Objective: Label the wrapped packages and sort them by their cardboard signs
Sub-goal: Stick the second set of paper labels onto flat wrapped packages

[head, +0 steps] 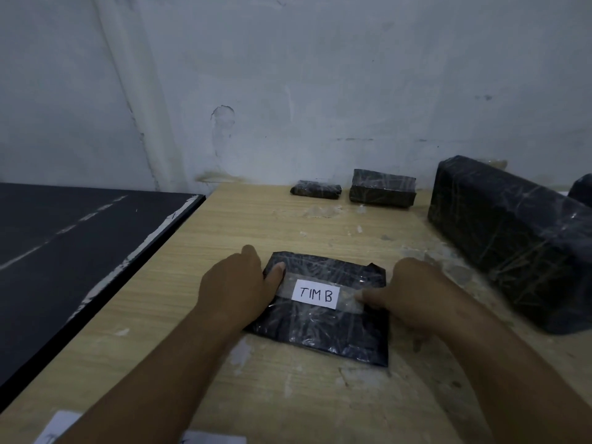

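A flat black wrapped package [323, 328] lies on the wooden table in front of me. A white paper label [316, 294] reading "TIM B" sits on its top under a strip of clear tape. My left hand [237, 288] rests on the package's left edge, its thumb pressing the left end of the tape. My right hand [413, 296] presses the right end of the tape with an extended finger; the other fingers are curled.
Two small black wrapped packages [315, 189] [382, 187] stand by the wall. A large black wrapped package [512, 238] lies at the right. A black surface [64, 251] adjoins the wooden table [224, 225] on the left. White paper slips [61, 427] lie at the near edge.
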`<state>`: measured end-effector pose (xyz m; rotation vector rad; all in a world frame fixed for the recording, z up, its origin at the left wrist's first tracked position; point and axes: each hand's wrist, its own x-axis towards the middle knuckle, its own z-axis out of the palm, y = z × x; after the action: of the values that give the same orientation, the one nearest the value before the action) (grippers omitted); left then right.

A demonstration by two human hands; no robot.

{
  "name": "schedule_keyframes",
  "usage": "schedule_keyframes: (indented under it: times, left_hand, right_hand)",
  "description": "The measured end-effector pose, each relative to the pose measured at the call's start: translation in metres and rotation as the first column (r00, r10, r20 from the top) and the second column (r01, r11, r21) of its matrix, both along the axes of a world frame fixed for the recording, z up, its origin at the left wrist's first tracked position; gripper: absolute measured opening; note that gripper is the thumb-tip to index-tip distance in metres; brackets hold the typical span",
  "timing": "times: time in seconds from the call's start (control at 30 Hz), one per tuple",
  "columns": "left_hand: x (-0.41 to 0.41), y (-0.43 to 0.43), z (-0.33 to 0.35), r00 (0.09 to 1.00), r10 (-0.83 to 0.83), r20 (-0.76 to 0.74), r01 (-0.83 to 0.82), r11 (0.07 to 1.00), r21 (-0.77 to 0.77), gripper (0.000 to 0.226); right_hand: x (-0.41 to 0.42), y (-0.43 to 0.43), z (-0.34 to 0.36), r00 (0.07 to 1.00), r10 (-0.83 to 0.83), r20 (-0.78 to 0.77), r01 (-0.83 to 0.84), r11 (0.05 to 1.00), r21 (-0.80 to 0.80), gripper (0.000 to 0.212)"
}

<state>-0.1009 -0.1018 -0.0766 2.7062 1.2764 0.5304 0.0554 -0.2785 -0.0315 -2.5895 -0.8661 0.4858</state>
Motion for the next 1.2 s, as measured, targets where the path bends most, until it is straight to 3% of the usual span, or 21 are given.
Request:
schedule_keyframes:
  times: [0.1,0.23,0.37,0.43,0.5,0.57,0.63,0.77,0.93,1.1,1.2]
  left_hand:
    - [0.004,-0.004,-0.003,0.997,-0.041,0.065,0.044,0.997,-0.056,0.056]
    - [0.006,-0.007,-0.005,0.977,-0.030,0.213,0.069,0.981,-0.179,0.061]
    - [0.010,-0.011,-0.005,0.878,-0.017,0.478,0.191,0.929,-0.318,0.057]
    - [0.015,-0.018,-0.002,0.806,-0.018,0.591,0.269,0.901,-0.339,0.049]
    - [0.020,-0.026,0.000,0.748,-0.013,0.664,0.313,0.889,-0.335,0.040]
    - [0.024,-0.033,0.001,0.698,-0.002,0.716,0.331,0.887,-0.321,0.032]
    - [0.026,-0.036,0.001,0.664,0.009,0.748,0.339,0.888,-0.311,0.025]
    - [0.026,-0.035,0.000,0.644,0.011,0.765,0.347,0.887,-0.305,0.025]
    - [0.024,-0.033,0.001,0.637,-0.008,0.771,0.411,0.849,-0.331,0.056]
    - [0.024,-0.037,0.003,0.625,-0.056,0.778,0.477,0.817,-0.324,0.060]
    - [0.023,-0.038,0.003,0.622,-0.069,0.780,0.483,0.818,-0.313,0.059]
  right_hand:
    - [0.000,-0.001,-0.001,0.999,-0.044,-0.023,0.045,0.998,0.042,0.044]
    - [0.010,0.010,-0.022,0.991,-0.071,0.112,0.054,0.987,0.152,0.043]
    - [0.013,0.022,-0.037,0.989,-0.104,-0.108,0.146,0.823,0.549,0.030]
    - [0.009,0.029,-0.041,0.988,-0.121,-0.091,0.151,0.770,0.620,0.030]
    - [0.001,0.034,-0.043,0.981,-0.123,-0.149,0.191,0.716,0.671,0.046]
    - [-0.007,0.039,-0.045,0.981,-0.133,-0.143,0.195,0.696,0.691,0.076]
    - [-0.010,0.042,-0.045,0.984,-0.155,-0.087,0.172,0.712,0.681,0.091]
    - [-0.006,0.042,-0.045,0.985,-0.110,-0.132,0.171,0.677,0.716,0.078]
    - [-0.004,0.042,-0.046,0.973,-0.126,-0.195,0.231,0.597,0.768,0.063]
    - [-0.012,0.052,-0.044,0.958,-0.271,-0.092,0.253,0.652,0.715,0.106]
    - [-0.012,0.055,-0.040,0.948,-0.293,-0.122,0.294,0.664,0.688,0.102]
